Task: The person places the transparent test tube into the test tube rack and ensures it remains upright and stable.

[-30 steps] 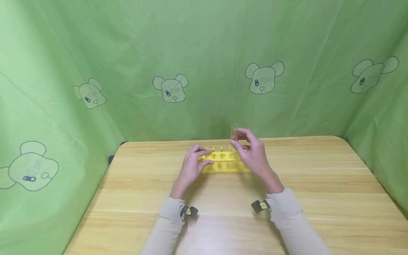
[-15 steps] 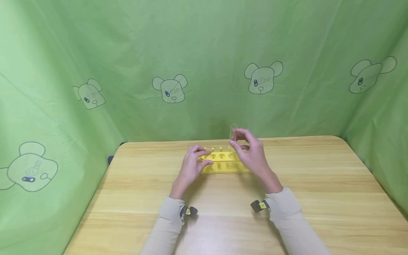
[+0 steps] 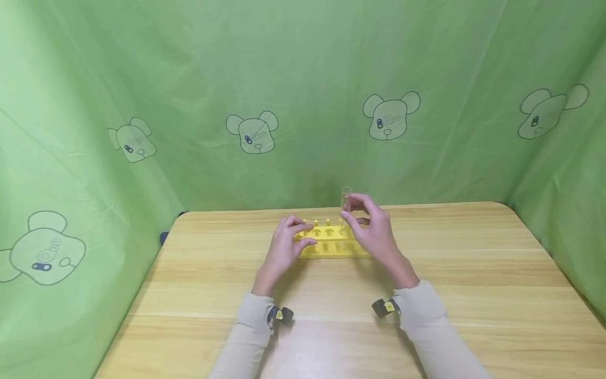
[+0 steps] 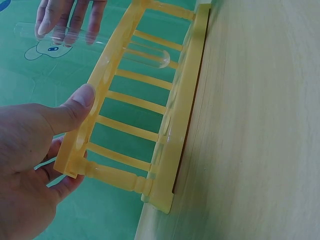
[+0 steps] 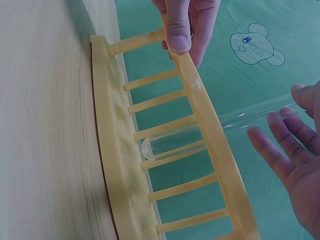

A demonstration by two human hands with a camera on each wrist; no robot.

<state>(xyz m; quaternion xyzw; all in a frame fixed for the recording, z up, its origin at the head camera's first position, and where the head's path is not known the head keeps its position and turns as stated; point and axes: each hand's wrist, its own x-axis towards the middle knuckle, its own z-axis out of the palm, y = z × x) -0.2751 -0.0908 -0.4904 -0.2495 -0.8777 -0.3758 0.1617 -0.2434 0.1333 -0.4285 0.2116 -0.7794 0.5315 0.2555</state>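
A yellow test tube rack [image 3: 326, 255] stands upright on the table, with round holes in its top plate and a row of pegs behind. My left hand [image 3: 283, 243] grips the left end of that top plate, thumb in front and fingers behind. Between thumb and fingers, my right hand [image 3: 380, 231] pinches the upper part of a clear glass test tube [image 3: 345, 202]. The tube passes down through a hole in the top plate. In the right wrist view, the rounded bottom of the test tube [image 5: 150, 148] shows just above the base [image 5: 112, 135].
The wooden table [image 3: 326, 337] stretches out on both sides of the rack and toward me. A green curtain [image 3: 312, 68] with bear-head drawings hangs behind it and at the sides. Small black cameras sit on both wrists, over light sleeves.
My right hand has lowered the test tube slightly, so its rim stands a little lower above the rack. The left hand and the rack have stayed in place.
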